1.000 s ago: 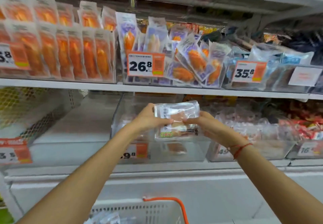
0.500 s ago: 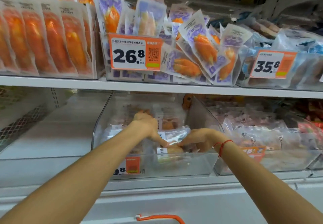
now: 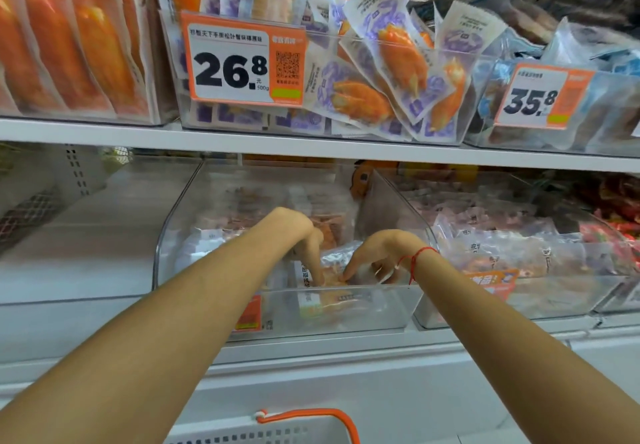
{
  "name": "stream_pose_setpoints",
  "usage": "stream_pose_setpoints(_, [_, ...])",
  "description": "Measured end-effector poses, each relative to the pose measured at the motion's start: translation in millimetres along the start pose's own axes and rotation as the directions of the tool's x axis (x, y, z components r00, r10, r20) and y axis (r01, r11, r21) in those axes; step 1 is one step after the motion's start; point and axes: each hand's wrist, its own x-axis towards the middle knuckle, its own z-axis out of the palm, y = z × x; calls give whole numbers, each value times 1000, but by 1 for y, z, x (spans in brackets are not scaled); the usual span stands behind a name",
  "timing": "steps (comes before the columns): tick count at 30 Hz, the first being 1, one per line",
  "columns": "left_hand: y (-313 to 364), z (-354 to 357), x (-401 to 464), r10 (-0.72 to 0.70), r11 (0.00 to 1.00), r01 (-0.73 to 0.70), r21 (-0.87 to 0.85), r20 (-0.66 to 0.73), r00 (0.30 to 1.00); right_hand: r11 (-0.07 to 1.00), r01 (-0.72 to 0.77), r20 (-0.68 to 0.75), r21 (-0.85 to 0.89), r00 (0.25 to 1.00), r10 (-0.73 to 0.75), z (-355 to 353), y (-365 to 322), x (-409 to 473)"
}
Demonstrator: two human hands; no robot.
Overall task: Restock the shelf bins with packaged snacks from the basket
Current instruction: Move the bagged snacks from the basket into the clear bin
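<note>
Hands [image 3: 341, 253] inside bin [image 3: 398, 208] (packets [image 3: 491, 236] adjacent)

Both hands reach into the clear plastic bin [image 3: 180, 236] on the lower shelf; white perforated basket [image 3: 242, 435] below; clear pouch-filled bin [image 3: 540, 305] right.

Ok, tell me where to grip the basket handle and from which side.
Grip the orange basket handle at the top of its arch, coming straight down from above. It stands raised over the white basket, so fingers can curl under it. Only part of the loop shows at the frame's bottom edge, so this is a guess.
</note>
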Motion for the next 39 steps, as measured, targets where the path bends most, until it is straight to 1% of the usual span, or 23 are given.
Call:
stream_pose_setpoints(4, [-6, 1, 2, -50, 999, 50, -4, 67, 996, 996, -10, 2, 92, 1000, 10, 2, 4, 2])
stream_pose_setpoints(6, [-7, 2, 2, -41, 999, 43, -29, 52, 998, 994, -4, -1, 105, 1000, 4, 2, 3, -2])
stream_pose_setpoints(9, [-8, 1, -7, -13, 998, 12, -54, -19, 1000, 992, 66, 18, 105, 998, -68, 4, 0, -13])
stream_pose_setpoints(10, [-8, 0, -10, 4, 998, -7, -66, -44, 999, 985, 103, -13, 135, 995, -102, 4, 1, -16])
stream_pose_setpoints(13, [-8, 0, -19, 50, 993, -62, -103, -119, 992, 937, 234, -169, 260, 966, -195, 7, 9, -19])
stream_pose_setpoints(15, [-9, 0, -28, 63, 990, -89, -106, -229, 971, 879, 335, -275, 340, 929, -248, 9, 16, -19])
stream_pose_setpoints(17, [-10, -2, -37, 40, 996, -64, -54, -368, 929, 830, 407, -395, 381, 883, -252, 10, 19, -14])
stream_pose_setpoints(19, [-11, -2, -40, 21, 1000, -11, 22, -503, 864, 815, 429, -470, 389, 854, -225, 12, 13, -4])
stream_pose_setpoints(20, [-9, -1, -40, 15, 999, 14, 49, -546, 837, 813, 428, -493, 395, 845, -206, 14, 8, 2])
stream_pose_setpoints(22, [-6, 4, -36, 8, 995, 54, 85, -601, 800, 835, 374, -502, 403, 853, -140, 15, -1, 14])
stream_pose_setpoints(24, [-5, 9, -30, 19, 989, 79, 123, -644, 764, 881, 289, -495, 374, 866, -74, 15, -8, 19])
stream_pose_setpoints(27, [-6, 16, -24, 51, 984, 83, 161, -687, 725, 894, 199, -456, 401, 890, 7, 11, -14, 22])
stream_pose_setpoints(29, [-9, 20, -22, 77, 985, 49, 163, -682, 727, 898, 181, -441, 401, 898, 16, 12, -17, 24])
stream_pose_setpoints(30, [-11, 21, -21, 89, 988, 22, 155, -671, 736, 910, 181, -447, 372, 895, 5, 13, -18, 25])
stream_pose_setpoints(32, [-14, 22, -17, 102, 992, -27, 126, -639, 762, 928, 201, -479, 314, 877, -28, 17, -16, 28])
stream_pose_setpoints(34, [-15, 20, -12, 122, 990, -55, 126, -619, 776, 928, 230, -506, 293, 861, -54, 19, -12, 29])
stream_pose_setpoints(37, [-12, 16, -6, 166, 980, -63, 190, -600, 783, 927, 223, -490, 303, 870, -49, 19, -10, 33])
stream_pose_setpoints(39, [-13, 16, -3, 163, 979, -54, 197, -593, 789, 946, 206, -516, 252, 855, -49, 21, -10, 34])
